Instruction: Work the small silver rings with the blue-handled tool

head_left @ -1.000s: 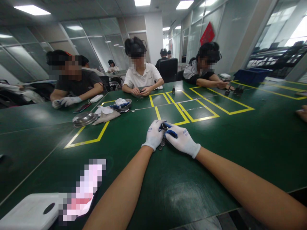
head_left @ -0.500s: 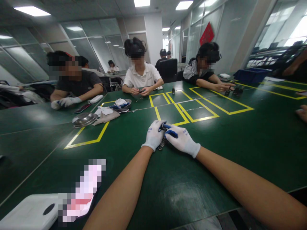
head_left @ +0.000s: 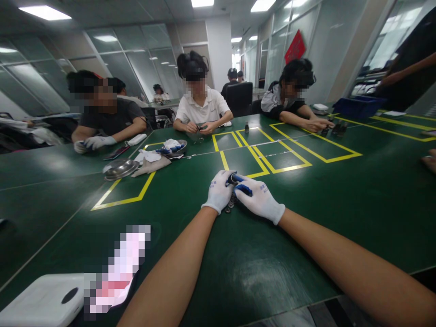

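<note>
Both of my hands wear white gloves with blue finger coatings and meet close above the table. My left hand (head_left: 218, 193) is closed round a small dark round part with a shiny rim (head_left: 233, 178). From the other side, my right hand (head_left: 261, 199) presses its closed fingers against the same part. Its exact kind is too small to make out, and the fingers hide much of it. Just under the hands, several small round metal pieces (head_left: 229, 208) lie in a little pile on the green table (head_left: 252, 268).
Yellow tape outlines (head_left: 289, 169) mark the table ahead. To the left are a metal bowl (head_left: 121, 169), cloths (head_left: 153, 165), a blurred-out phone (head_left: 122, 268) and a white box-shaped device (head_left: 41, 299). Co-workers sit across the table; a blue bin (head_left: 357, 108) stands far right.
My hands stay almost in place around the dark part. At the far right, a standing person has come further into view.
</note>
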Demonstrator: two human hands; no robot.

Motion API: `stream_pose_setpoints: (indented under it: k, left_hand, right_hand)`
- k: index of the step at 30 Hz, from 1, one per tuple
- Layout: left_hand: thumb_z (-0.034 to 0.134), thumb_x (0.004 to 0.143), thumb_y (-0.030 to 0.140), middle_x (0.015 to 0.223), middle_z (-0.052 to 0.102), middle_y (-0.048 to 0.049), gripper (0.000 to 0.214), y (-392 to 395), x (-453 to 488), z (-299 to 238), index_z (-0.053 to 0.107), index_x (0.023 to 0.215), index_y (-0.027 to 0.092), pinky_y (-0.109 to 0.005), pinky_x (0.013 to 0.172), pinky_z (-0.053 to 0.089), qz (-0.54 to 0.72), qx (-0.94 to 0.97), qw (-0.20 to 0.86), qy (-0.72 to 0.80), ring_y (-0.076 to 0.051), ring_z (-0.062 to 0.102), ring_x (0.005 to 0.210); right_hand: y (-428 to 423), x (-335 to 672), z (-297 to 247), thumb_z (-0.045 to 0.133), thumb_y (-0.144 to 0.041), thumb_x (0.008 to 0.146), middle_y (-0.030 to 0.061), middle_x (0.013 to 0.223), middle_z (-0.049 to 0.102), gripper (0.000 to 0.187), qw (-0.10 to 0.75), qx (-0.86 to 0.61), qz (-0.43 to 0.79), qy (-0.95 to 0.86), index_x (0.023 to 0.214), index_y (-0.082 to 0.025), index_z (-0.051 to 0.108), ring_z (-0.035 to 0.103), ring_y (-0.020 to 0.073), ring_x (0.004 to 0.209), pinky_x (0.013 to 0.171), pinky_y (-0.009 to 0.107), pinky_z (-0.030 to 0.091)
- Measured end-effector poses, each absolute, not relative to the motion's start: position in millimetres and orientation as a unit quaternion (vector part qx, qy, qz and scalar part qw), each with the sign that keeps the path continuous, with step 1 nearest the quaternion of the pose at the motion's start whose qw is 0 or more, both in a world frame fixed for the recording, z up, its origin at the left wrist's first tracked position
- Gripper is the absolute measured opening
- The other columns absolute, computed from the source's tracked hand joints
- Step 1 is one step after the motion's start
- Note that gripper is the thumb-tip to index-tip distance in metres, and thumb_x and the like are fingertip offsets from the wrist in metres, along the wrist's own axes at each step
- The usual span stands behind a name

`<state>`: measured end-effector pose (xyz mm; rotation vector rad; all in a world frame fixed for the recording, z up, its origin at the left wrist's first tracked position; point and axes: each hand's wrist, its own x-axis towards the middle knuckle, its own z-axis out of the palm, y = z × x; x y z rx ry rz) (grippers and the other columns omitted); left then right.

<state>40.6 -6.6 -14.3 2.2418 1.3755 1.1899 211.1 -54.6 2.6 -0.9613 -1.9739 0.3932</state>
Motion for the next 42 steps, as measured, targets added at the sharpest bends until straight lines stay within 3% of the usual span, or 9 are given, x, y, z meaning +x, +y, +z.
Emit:
stream_pose_setpoints:
  k: [7, 21, 28, 34, 42]
  left_hand:
    - [0.063, 0.084, 0.011, 0.12, 0.068, -0.0087, 0.037, -5.6, 39.5, -15.3, 0.07, 0.12, 0.019, -0.039, 0.108, 0.051, 0.422, 0.765, 0.127, 0.47, -0.023, 0.065, 0.114]
    - [0.06, 0.084, 0.008, 0.12, 0.068, -0.009, 0.039, -5.3, 39.7, -16.2, 0.07, 0.12, 0.02, -0.04, 0.107, 0.052, 0.415, 0.771, 0.13, 0.465, -0.024, 0.064, 0.115]
    - [0.063, 0.085, 0.011, 0.12, 0.069, -0.0086, 0.036, -5.6, 39.5, -15.3, 0.07, 0.119, 0.02, -0.039, 0.107, 0.052, 0.424, 0.765, 0.127, 0.468, -0.024, 0.065, 0.114]
    - [0.063, 0.086, 0.012, 0.12, 0.068, -0.0089, 0.036, -5.6, 39.7, -15.5, 0.07, 0.12, 0.02, -0.039, 0.106, 0.052, 0.411, 0.776, 0.118, 0.464, -0.024, 0.065, 0.114]
    - [0.062, 0.085, 0.01, 0.119, 0.068, -0.0088, 0.038, -4.4, 39.7, -17.2, 0.069, 0.121, 0.018, -0.037, 0.107, 0.051, 0.412, 0.775, 0.122, 0.464, -0.023, 0.065, 0.114]
  right_hand:
    - [-54.7, 211.4, 2.9, 0.06, -0.023, 0.092, 0.0089, 0.121, 0.074, 0.015, 0.44, -0.385, 0.164, -0.794, 0.096, -0.02, 0.074, 0.07, 0.024, 0.112, 0.105, 0.038, 0.052]
    - [-54.1, 210.9, 2.4, 0.06, -0.021, 0.093, 0.008, 0.113, 0.076, 0.014, 0.429, -0.388, 0.156, -0.801, 0.093, -0.02, 0.074, 0.072, 0.0229, 0.101, 0.097, 0.036, 0.055]
    - [-54.4, 210.7, 3.2, 0.059, -0.021, 0.093, 0.01, 0.121, 0.074, 0.015, 0.439, -0.392, 0.15, -0.794, 0.096, -0.019, 0.074, 0.068, 0.0254, 0.117, 0.107, 0.04, 0.051]
    - [-55.2, 210.7, 3.9, 0.058, -0.02, 0.093, 0.0082, 0.114, 0.075, 0.015, 0.432, -0.387, 0.159, -0.799, 0.092, -0.019, 0.073, 0.071, 0.0226, 0.102, 0.099, 0.036, 0.054]
    - [-53.3, 210.8, 1.6, 0.059, -0.021, 0.093, 0.0093, 0.117, 0.074, 0.014, 0.435, -0.385, 0.154, -0.8, 0.094, -0.019, 0.073, 0.07, 0.0237, 0.108, 0.101, 0.037, 0.053]
